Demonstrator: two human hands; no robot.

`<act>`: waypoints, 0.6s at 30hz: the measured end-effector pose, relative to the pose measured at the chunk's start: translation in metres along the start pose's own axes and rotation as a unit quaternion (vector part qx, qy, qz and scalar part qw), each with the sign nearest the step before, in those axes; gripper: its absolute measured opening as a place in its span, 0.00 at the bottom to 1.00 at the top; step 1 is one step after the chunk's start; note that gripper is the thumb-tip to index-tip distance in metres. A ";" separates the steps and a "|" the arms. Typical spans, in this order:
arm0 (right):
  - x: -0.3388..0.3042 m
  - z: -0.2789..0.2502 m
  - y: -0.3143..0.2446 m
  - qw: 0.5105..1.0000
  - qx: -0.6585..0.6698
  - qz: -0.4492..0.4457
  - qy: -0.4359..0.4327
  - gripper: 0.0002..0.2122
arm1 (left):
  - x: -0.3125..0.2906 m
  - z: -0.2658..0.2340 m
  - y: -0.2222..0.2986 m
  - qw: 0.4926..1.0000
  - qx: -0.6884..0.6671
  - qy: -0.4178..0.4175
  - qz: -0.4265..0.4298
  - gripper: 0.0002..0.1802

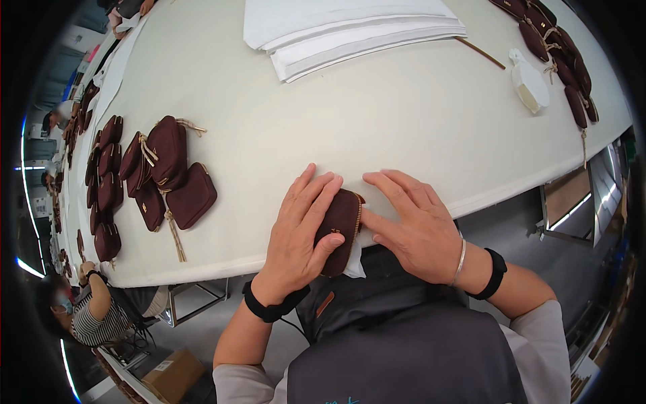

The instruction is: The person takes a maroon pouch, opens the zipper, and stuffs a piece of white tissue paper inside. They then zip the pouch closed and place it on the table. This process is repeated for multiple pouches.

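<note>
At the table's near edge, a small dark maroon zip pouch (342,230) with a gold-toothed zipper stands tilted between my hands. My left hand (299,229) grips it from the left, with the thumb across its face and the fingers along its far side. My right hand (417,225) has its fingers spread apart, and the index fingertip touches the zipper edge. A scrap of white tissue or cloth (355,264) shows below the pouch; I cannot tell whether it comes from inside it.
Maroon pouches with beige cord pulls (192,195) lie heaped on the left, more pouches (568,60) at the far right. White sheets (363,40) are stacked at the back, near a thin brown stick (481,54) and a white tape dispenser-like object (529,87). A co-worker (101,316) sits at left.
</note>
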State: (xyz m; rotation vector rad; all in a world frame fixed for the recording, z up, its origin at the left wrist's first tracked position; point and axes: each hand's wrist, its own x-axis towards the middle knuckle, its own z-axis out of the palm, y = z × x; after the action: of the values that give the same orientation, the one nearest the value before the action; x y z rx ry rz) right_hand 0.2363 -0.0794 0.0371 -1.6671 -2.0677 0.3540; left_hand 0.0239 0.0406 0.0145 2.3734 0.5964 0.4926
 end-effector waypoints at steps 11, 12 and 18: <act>0.025 0.032 0.000 0.997 -0.055 0.025 0.038 0.12 | 0.002 0.002 0.005 1.000 0.013 0.018 0.002 0.32; 0.027 0.030 0.000 0.997 -0.063 0.019 0.043 0.12 | 0.002 0.002 0.006 0.999 0.019 0.027 -0.001 0.31; 0.010 0.028 0.006 0.974 0.119 -0.031 0.191 0.18 | -0.020 0.017 0.021 0.989 -0.074 0.130 0.020 0.32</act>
State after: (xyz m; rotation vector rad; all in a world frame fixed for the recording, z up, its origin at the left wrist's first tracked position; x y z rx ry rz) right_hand 0.2257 -0.0656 0.0125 -1.3979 -1.7154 0.2288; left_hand 0.0214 0.0073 0.0122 2.2004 0.6044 0.8449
